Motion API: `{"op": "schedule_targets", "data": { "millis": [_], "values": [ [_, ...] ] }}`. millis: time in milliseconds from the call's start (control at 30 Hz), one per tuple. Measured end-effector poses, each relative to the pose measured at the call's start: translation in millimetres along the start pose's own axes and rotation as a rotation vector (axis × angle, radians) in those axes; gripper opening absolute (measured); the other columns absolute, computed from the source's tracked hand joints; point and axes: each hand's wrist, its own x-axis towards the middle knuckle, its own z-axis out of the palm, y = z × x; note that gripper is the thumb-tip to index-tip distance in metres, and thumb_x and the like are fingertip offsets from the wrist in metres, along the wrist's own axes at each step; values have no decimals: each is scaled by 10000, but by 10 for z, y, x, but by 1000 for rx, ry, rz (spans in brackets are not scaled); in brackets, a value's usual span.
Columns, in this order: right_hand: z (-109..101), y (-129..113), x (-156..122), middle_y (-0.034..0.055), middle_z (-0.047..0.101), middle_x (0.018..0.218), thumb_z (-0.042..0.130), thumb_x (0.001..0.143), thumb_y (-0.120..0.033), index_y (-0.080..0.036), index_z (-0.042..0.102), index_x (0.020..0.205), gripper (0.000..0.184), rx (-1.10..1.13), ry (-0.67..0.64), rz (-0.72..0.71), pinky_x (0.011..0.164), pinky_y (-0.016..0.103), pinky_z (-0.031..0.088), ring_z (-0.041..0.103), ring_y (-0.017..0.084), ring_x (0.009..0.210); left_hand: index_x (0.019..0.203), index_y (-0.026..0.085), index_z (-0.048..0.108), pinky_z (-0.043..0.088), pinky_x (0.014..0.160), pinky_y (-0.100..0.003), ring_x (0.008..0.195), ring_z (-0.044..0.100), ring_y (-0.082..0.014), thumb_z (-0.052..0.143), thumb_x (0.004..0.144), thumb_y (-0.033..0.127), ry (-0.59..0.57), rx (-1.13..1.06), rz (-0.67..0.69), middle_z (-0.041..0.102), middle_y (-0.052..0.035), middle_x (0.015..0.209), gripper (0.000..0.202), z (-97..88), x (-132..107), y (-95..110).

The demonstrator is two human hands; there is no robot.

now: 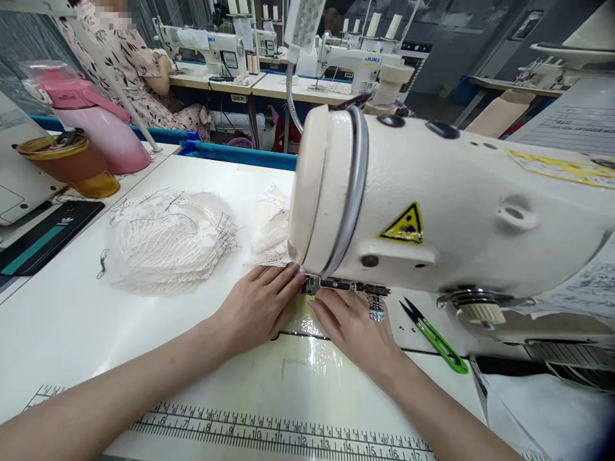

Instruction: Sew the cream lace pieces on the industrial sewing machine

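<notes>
My left hand (263,299) lies flat, fingers stretched, just left of the presser foot area (311,283) of a white sewing machine (446,211). Its fingertips meet the lower edge of a white lace piece (271,224), which runs partly behind the machine head. To the right of the needle area, my right hand (358,325) rests low with its thumb apart from the fingers. The machine's metal attachment covers some of those fingertips, and whether cloth lies under them is hidden. Left of my left hand sits a stack of white lace pieces (168,240) with loose dark threads.
Green thread snips (435,336) lie right of my right hand. A printed ruler (269,435) runs along the table's front. At the left are a pink bottle (91,121), a brown cup (72,163) and a black case (45,237). A person (139,70) sits beyond, near other machines.
</notes>
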Motion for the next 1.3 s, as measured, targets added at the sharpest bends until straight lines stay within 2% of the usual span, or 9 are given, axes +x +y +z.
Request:
{"op": "schedule_targets", "data": {
  "millis": [300, 467, 600, 733, 800, 867, 1067, 1200, 1300],
  "values": [
    [22, 61, 14, -23, 694, 760, 497, 960, -344, -221, 608, 865, 191, 207, -70, 39, 649, 296, 353, 592, 135, 596, 1253, 124, 553, 432, 916, -454, 1146, 537, -306, 414, 941, 273, 61, 37, -124, 630, -140, 1180, 372, -68, 4, 25],
    [36, 104, 12, 18, 716, 831, 472, 965, -328, -224, 623, 895, 197, 281, -57, -2, 633, 289, 406, 632, 152, 657, 1190, 127, 586, 513, 800, -406, 1031, 598, -281, 441, 946, 299, 17, 3, -261, 636, -143, 1157, 332, -180, 415, -223],
    [67, 159, 3, 30, 715, 831, 472, 958, -321, -233, 660, 925, 211, 227, 3, -50, 631, 294, 423, 633, 160, 660, 1254, 148, 562, 500, 930, -421, 1147, 578, -270, 483, 925, 225, 19, 80, -344, 569, -141, 1321, 347, -260, 573, -438],
    [163, 241, -76, 17, 725, 952, 427, 970, -209, -242, 658, 1014, 237, 136, 60, -221, 594, 283, 396, 662, 148, 766, 1366, 100, 468, 354, 1102, -491, 1351, 404, -304, 411, 930, 102, 65, 193, -432, 412, -148, 1473, 439, -347, 209, -526],
    [228, 285, -128, 7, 718, 1039, 421, 964, -157, -262, 640, 1092, 274, 120, 83, -277, 565, 280, 377, 667, 143, 853, 1420, 22, 376, 251, 1133, -586, 1407, 270, -381, 469, 943, 192, 145, 308, -583, 318, -223, 1502, 515, -370, -71, -572],
    [281, 318, -167, 5, 710, 1076, 426, 959, -146, -276, 628, 1135, 298, 154, 64, -279, 574, 280, 389, 664, 144, 890, 1400, -37, 383, 291, 1112, -592, 1383, 304, -404, 504, 946, 273, 174, 358, -678, 357, -280, 1454, 563, -372, -326, -619],
    [261, 296, -152, 20, 708, 1079, 415, 967, -175, -300, 644, 1137, 311, 290, 12, -199, 645, 285, 436, 658, 157, 883, 1198, 152, 638, 359, 1127, -467, 1300, 482, -244, 402, 1001, 245, 143, 181, -511, 575, -82, 1330, 321, -424, -641, -449],
    [147, 200, -77, 21, 730, 996, 379, 982, -196, -274, 670, 1031, 305, 224, 48, -143, 622, 299, 418, 668, 166, 802, 1244, 219, 598, 421, 1092, -405, 1267, 521, -171, 402, 1013, 294, -5, -400, -229, 596, -29, 1317, 312, -575, -543, -40],
    [89, 135, -37, 32, 736, 951, 433, 980, -301, -234, 661, 1012, 240, 203, 15, -45, 734, 331, 446, 661, 168, 718, 1083, 230, 660, 314, 1165, -352, 1199, 572, -149, 497, 972, 303, -136, -701, 69, 661, -3, 1219, 211, -628, -455, 233]
  ]
}}
